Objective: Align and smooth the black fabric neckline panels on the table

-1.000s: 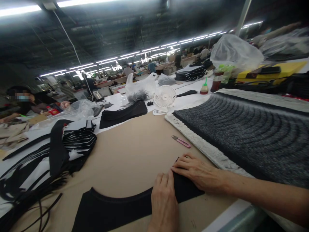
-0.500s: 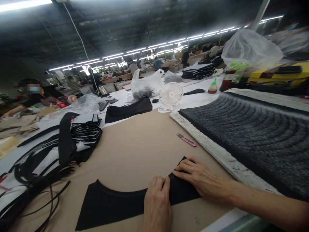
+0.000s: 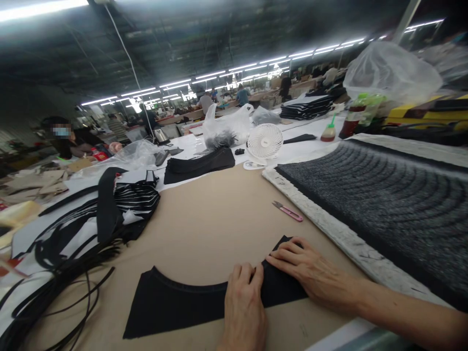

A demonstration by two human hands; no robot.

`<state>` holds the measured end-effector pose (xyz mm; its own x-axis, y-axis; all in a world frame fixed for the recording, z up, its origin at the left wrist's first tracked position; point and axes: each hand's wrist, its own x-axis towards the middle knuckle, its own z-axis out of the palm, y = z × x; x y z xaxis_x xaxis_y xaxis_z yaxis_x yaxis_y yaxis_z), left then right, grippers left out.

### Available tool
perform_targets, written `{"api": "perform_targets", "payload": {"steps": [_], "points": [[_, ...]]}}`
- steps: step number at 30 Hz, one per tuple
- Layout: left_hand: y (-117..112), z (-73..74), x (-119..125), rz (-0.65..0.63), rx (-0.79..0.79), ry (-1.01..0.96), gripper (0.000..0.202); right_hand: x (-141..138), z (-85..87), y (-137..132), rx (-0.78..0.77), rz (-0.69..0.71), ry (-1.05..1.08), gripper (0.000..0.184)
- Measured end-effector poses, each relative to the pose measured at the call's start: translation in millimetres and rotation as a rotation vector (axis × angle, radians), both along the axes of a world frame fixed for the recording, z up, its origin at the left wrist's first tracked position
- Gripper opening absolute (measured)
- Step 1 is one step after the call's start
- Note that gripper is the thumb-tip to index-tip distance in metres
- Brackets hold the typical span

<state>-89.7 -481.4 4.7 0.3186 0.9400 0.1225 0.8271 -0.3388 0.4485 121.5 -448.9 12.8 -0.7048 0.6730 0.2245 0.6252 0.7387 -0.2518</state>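
A curved black fabric piece (image 3: 186, 304) lies on the tan board in front of me, with a narrow band along its concave upper edge. My left hand (image 3: 245, 302) rests across its middle, fingers bent and closed on that edge. Further right, my right hand (image 3: 310, 270) bears down on the right end, its fingers close together and curled at the same edge. Both hands hide part of the fabric, and their thumbs are mostly out of sight. Beyond my right hand lies a pair of pink-handled thread snips (image 3: 288, 211), untouched.
Black straps and layered pieces (image 3: 135, 202) lie at left. A dark stack (image 3: 199, 165), a white fan (image 3: 264, 143) and a glue bottle (image 3: 328, 131) stand behind the board (image 3: 204, 219). A speckled dark sheet (image 3: 383, 195) lies at right. A masked person (image 3: 62, 136) is at far left.
The whole view has shifted slightly, so things appear a little further right. Both hands stay on the black fabric in nearly the same places.
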Motion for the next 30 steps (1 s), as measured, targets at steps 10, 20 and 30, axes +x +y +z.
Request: {"api": "perform_targets", "payload": {"steps": [10, 20, 30], "points": [[-2.0, 3.5, -13.8, -0.025, 0.01, -0.108, 0.048, 0.9, -0.9, 0.7, -0.002, 0.005, -0.032, 0.063], [-4.2, -2.9, -7.3, -0.117, 0.159, 0.225, 0.05, 1.3, -7.8, -0.2, 0.147, 0.011, -0.048, 0.059], [-0.6, 12.9, -61.1, 0.118, 0.063, -0.286, 0.033, 1.4, -8.0, 1.0, 0.261, 0.026, -0.05, 0.061]]}}
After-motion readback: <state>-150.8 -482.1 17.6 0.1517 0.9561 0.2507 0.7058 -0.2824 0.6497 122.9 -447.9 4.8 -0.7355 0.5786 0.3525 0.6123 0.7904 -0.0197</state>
